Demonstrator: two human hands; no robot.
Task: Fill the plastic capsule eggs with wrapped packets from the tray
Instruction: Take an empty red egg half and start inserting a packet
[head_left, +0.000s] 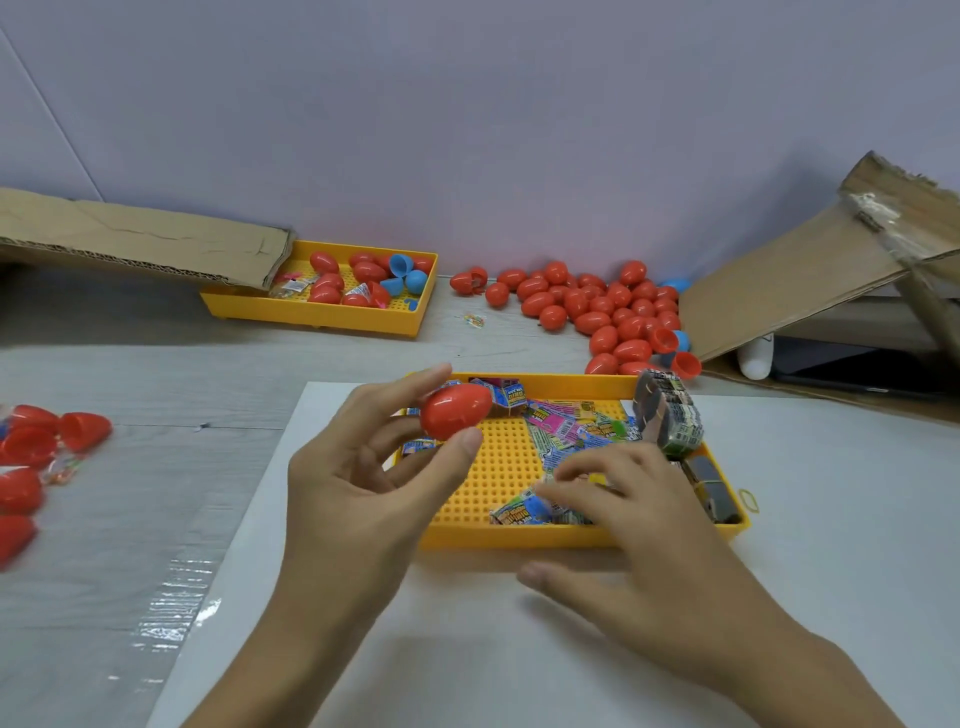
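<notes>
My left hand (358, 483) pinches a closed red capsule egg (455, 410) between thumb and fingers, held above the left end of the near yellow tray (519, 538). The tray holds several colourful wrapped packets (566, 423) scattered over its perforated floor. My right hand (639, 514) reaches into the tray's near right part, its fingertips on a blue and green packet (524, 509). Whether the fingers pinch it is blurred. Two banded stacks of packets (667, 415) stand at the tray's right end.
A heap of closed red eggs (597, 312) lies behind the tray. A second yellow tray (332, 317) with red and blue eggs sits at the back left under cardboard (140, 239). Open red egg halves (47, 441) lie at the far left. A torn cardboard box (810, 275) stands at the right.
</notes>
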